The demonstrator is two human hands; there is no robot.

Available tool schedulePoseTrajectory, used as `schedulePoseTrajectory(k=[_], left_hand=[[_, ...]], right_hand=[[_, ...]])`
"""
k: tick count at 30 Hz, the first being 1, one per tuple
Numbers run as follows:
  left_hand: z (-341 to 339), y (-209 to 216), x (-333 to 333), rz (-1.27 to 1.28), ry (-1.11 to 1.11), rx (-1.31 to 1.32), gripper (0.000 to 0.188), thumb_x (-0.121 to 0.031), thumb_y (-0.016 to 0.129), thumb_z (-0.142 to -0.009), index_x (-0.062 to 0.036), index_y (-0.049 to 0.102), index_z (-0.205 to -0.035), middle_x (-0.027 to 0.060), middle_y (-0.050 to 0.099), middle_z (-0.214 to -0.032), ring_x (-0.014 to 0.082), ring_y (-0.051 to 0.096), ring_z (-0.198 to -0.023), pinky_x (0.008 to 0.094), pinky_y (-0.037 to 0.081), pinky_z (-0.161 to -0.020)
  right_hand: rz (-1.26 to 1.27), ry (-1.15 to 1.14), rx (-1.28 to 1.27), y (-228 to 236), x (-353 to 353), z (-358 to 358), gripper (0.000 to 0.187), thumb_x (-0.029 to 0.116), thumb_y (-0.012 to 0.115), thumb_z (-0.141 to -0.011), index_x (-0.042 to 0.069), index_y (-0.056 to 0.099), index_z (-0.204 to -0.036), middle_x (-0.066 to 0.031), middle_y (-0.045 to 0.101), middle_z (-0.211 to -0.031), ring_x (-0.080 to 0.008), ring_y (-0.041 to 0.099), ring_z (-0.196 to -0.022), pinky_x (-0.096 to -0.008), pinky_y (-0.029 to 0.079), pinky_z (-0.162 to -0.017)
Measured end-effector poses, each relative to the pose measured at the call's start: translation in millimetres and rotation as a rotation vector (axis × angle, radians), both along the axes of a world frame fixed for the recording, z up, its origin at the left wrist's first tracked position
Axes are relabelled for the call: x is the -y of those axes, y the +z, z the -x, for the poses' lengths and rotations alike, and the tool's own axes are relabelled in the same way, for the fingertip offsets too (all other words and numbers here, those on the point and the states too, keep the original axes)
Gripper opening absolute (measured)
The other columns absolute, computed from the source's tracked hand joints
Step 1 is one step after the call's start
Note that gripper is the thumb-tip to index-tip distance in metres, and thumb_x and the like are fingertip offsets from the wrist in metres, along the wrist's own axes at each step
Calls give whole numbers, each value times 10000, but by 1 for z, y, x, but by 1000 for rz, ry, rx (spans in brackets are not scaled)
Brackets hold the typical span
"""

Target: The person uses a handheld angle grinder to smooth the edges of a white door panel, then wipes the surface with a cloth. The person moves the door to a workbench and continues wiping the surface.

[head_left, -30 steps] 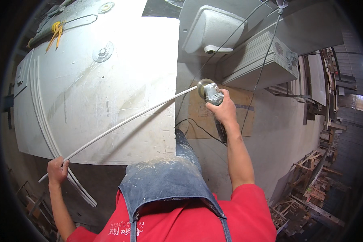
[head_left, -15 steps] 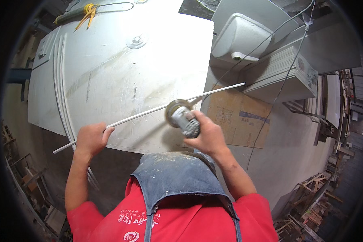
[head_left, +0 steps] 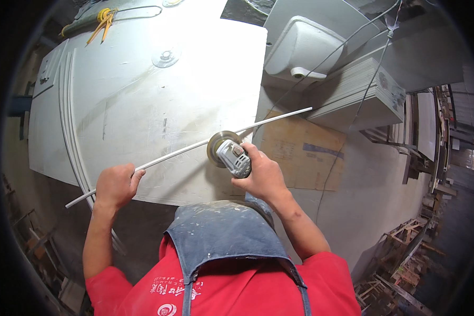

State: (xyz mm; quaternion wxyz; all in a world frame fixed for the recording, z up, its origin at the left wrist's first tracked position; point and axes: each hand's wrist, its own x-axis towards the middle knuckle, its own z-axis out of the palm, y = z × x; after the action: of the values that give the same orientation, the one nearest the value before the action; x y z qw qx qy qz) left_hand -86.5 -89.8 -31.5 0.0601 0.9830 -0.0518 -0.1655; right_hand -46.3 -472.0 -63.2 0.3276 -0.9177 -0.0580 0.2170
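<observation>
My left hand (head_left: 116, 186) is closed around a long, thin white strip (head_left: 178, 152) near its left end. The strip slants up to the right across the white work board (head_left: 142, 116), and its far end sticks out past the board's right edge. In my right hand (head_left: 263, 176) is a small grey angle grinder (head_left: 234, 157), gripped by its body. Its round disc (head_left: 216, 145) sits at the strip's middle, overlapping it in this view; whether the two touch I cannot tell.
More white strips (head_left: 68, 121) lie along the board's left side. A clear suction cup (head_left: 166, 56) and a yellow caulking gun (head_left: 104, 21) rest farther back. Flat cardboard (head_left: 300, 150) lies at right, near a stack of panels (head_left: 358, 97), a white basin (head_left: 305, 50) and a hanging cable (head_left: 376, 79).
The whole view has shifted slightly, moving the scene a little left. The grinder, blurred before, now looks sharper and is turned somewhat differently. Both hands keep their holds.
</observation>
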Motion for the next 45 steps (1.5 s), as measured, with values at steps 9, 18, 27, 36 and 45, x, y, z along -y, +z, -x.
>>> schedulePoseTrajectory(k=[9, 18, 27, 36, 45], left_hand=[[0, -6, -4, 22, -22, 33, 432, -389, 684, -980, -35, 599, -748, 217, 636, -688, 453, 627, -644, 546, 468, -571], [-1, -5, -4, 18, -24, 30, 434, -390, 682, -981, -34, 600, -747, 215, 637, -690, 453, 624, -648, 541, 468, -580], [-6, -11, 18, 114, 9, -90, 325, -335, 651, -989, -38, 619, -862, 227, 661, -804, 473, 633, -760, 557, 485, -669], [-25, -7, 60, 121, -30, -106, 260, -269, 621, -1005, -33, 620, -896, 227, 675, -824, 466, 656, -799, 564, 509, -702], [-21, -13, 58, 154, -25, -85, 248, -257, 627, -1001, -35, 619, -891, 223, 669, -826, 463, 648, -800, 560, 499, -698]], right_hand=[[86, -154, 9, -14, 31, -16, 776, 301, 861, -711, 153, 505, -1384, -215, 725, -1143, -426, 708, -1040, -478, 571, -907], [116, -302, 24, -24, 67, -33, 756, 336, 835, -717, 137, 525, -1377, -228, 733, -1119, -423, 714, -1045, -471, 560, -917], [6, -368, 36, -3, 56, -7, 770, 364, 843, -709, 151, 531, -1380, -216, 737, -1116, -408, 730, -1033, -477, 577, -899], [-116, 120, 81, 9, -26, 17, 802, 283, 865, -697, 150, 534, -1415, -220, 712, -1130, -426, 707, -998, -480, 591, -853], [-99, 25, 33, 0, -16, 10, 809, 291, 873, -688, 146, 528, -1405, -228, 709, -1152, -443, 700, -1027, -487, 584, -878]])
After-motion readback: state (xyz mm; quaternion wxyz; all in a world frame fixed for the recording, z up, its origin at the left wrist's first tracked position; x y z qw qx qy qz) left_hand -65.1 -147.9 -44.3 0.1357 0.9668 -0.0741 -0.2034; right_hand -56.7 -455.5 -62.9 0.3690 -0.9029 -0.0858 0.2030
